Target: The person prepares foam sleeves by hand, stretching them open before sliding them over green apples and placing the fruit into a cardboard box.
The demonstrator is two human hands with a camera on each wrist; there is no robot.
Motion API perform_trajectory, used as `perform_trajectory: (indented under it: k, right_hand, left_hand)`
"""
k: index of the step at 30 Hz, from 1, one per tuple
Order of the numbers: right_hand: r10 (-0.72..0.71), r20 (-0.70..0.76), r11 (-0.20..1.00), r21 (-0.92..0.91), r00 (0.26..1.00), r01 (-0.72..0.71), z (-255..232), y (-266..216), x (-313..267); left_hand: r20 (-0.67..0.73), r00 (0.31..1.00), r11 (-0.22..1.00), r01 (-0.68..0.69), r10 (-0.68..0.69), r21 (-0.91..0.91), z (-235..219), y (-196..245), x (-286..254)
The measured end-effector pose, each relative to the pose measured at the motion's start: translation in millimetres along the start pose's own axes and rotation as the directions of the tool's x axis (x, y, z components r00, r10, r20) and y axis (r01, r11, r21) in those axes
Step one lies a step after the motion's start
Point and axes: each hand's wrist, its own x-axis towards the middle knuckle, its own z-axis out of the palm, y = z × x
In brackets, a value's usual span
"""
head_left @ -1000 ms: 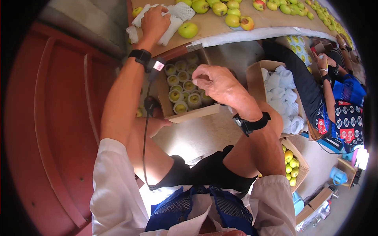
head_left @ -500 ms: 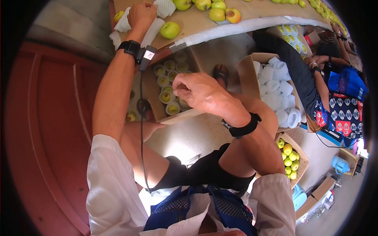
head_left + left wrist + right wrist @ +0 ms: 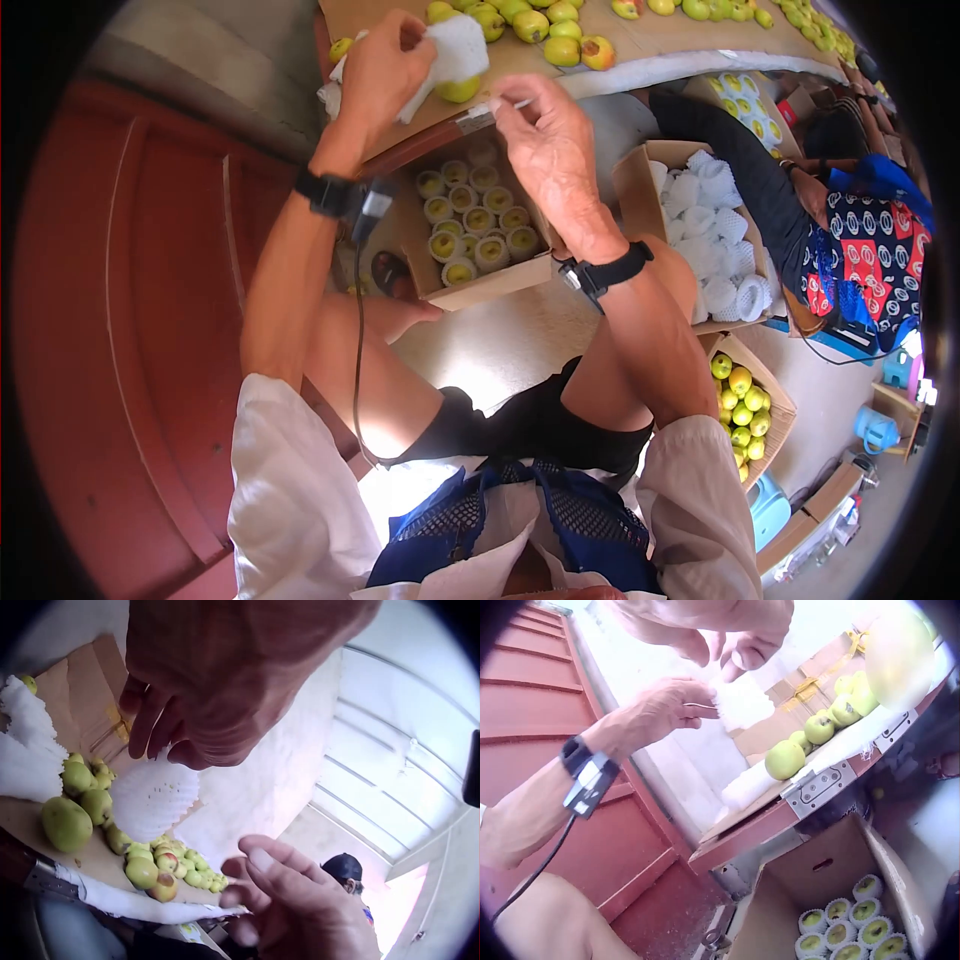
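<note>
My left hand (image 3: 385, 75) pinches a white foam net sleeve (image 3: 460, 48) over the table's near edge. In the left wrist view the sleeve (image 3: 154, 796) hangs flat and empty from the fingertips of that hand (image 3: 225, 682). My right hand (image 3: 550, 150) is raised just right of it, fingers loosely bent and apart, nothing seen between them; the left wrist view shows this hand (image 3: 300, 900) below and right of the sleeve. In the right wrist view the left hand (image 3: 656, 712) and right hand (image 3: 712, 626) are near the sleeve (image 3: 746, 709). Green apples (image 3: 530, 25) lie behind.
Below the table edge (image 3: 430, 140) stands a box (image 3: 490, 290) of sleeved apples. To its right are a box (image 3: 635, 190) of white foam sleeves and a box (image 3: 780, 410) of bare apples. Another person (image 3: 870, 250) sits at far right; a red door (image 3: 130, 330) stands left.
My left hand has lifted a foam sleeve off the pile on the table. My right hand has moved up from above the apple box to beside it.
</note>
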Motion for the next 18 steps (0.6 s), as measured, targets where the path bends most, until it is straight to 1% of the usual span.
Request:
perform_trajectory:
  k: [2,3,6,7,10,11,13,14,16,18]
  right_hand:
    - [-0.161,-0.063,0.978,-0.144,0.985,0.150,-5.1,-18.1,4.0]
    - [-0.180,-0.030,0.969,-0.176,0.983,0.172,-4.4,-17.4,3.7]
    - [-0.208,-0.011,0.962,-0.181,0.978,0.202,5.7,-25.0,-4.1]
    - [-0.157,0.060,0.969,-0.186,0.986,0.165,8.8,-20.6,-6.0]
    - [-0.141,0.109,0.963,-0.215,0.984,0.162,13.1,-17.9,-10.3]
    - [-0.142,0.108,0.959,-0.230,0.984,0.163,14.7,-16.4,-10.0]
    - [-0.141,0.110,0.951,-0.261,0.984,0.165,18.7,-12.9,-9.1]
    - [-0.120,0.110,0.956,-0.255,0.987,0.145,20.2,-11.8,-8.6]
    - [-0.077,0.111,0.965,-0.240,0.991,0.102,23.2,-10.1,-7.5]
    - [0.021,0.090,0.979,-0.205,0.996,-0.002,27.2,-9.9,-5.7]
  left_hand:
    - [0.027,0.999,0.994,-0.031,0.034,-0.101,-7.5,8.1,-29.3]
    - [-0.013,0.991,0.990,-0.130,0.130,-0.058,-9.3,9.3,-40.8]
    - [0.023,0.997,0.994,-0.067,0.069,-0.082,-17.7,26.8,-74.9]
    - [0.011,0.997,0.992,-0.073,0.075,-0.104,-18.1,28.0,-82.7]
    - [0.045,0.998,0.985,0.052,-0.045,-0.162,-21.7,29.4,-98.7]
    - [0.030,0.999,0.985,0.022,-0.017,-0.172,-18.7,22.6,-102.6]
    - [0.043,0.999,0.974,0.041,-0.032,-0.222,-15.0,16.6,-109.2]
    - [0.050,0.998,0.968,0.052,-0.040,-0.246,-13.6,14.3,-111.3]
    - [0.008,1.000,0.980,-0.002,0.003,-0.199,-13.7,10.0,-112.8]
    - [-0.033,0.998,0.988,-0.060,0.056,-0.146,-17.0,6.6,-114.9]
